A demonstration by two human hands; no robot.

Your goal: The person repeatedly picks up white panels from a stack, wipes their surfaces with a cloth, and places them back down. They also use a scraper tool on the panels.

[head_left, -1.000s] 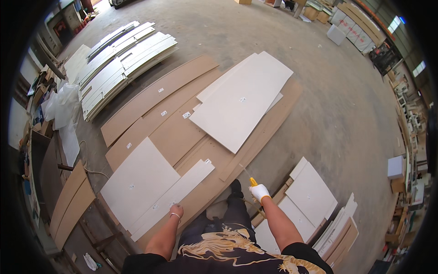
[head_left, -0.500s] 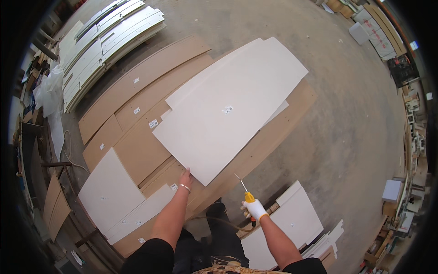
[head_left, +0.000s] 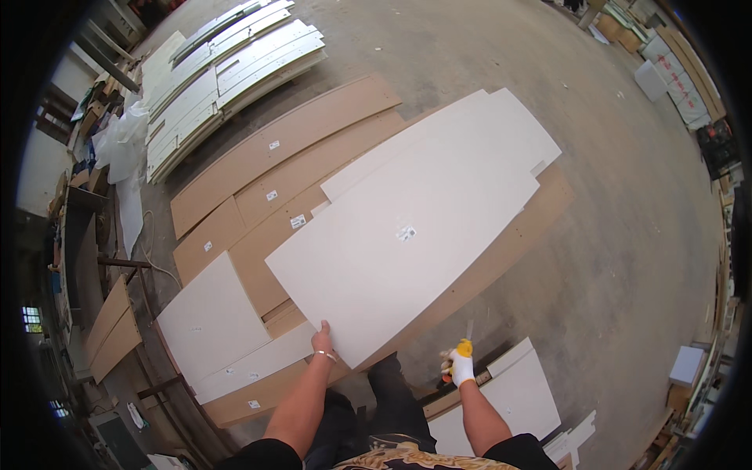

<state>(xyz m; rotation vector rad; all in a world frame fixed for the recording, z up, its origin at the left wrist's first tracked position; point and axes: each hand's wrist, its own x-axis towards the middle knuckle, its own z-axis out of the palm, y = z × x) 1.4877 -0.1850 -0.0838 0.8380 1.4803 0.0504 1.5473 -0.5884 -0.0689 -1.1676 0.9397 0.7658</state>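
Note:
My left hand grips the near edge of a large white panel and holds it tilted up off the pile of brown boards on the floor. A bracelet sits on that wrist. My right hand, in a white glove, is shut on a tool with a yellow handle and a thin metal tip pointing away from me. It hovers over the concrete floor, to the right of the panel's near corner.
A smaller white panel and a white strip lie at the lower left. White slats are stacked at the upper left. More white panels lie by my right leg. Shelving and clutter line both sides.
My left hand took hold of the large white panel's near edge and raised it; it now fills more of the view. My right hand with the tool stays low at the right.

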